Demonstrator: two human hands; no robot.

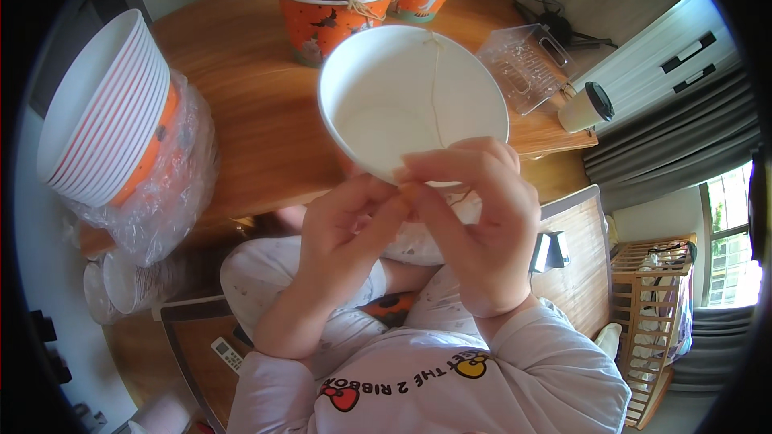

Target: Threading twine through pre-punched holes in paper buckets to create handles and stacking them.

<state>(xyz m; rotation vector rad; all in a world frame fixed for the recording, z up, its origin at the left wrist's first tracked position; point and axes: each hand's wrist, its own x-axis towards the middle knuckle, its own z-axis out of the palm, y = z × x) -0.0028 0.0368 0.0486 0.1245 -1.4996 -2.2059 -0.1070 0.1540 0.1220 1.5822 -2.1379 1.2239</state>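
A large paper bucket [378,88], white inside, is tilted so its mouth faces me. A thin tan string [435,92] is fixed at its far rim and runs down inside toward the near rim. My left hand [354,225] is closed at that near rim, thumb and fingers pinched on the edge. Right beside it, my right hand [486,217] pinches the string's near end against the rim, thumb and forefinger together. The two sets of fingertips meet, and they hide the exact spot where string and rim touch.
Nested orange-and-white buckets [326,20] with tan strings stand at the table's back. Another stack [104,120], partly in clear plastic [173,169], is at left. A clear plastic holder [527,68] and a lidded cup [585,107] sit at right on the wooden table [249,104].
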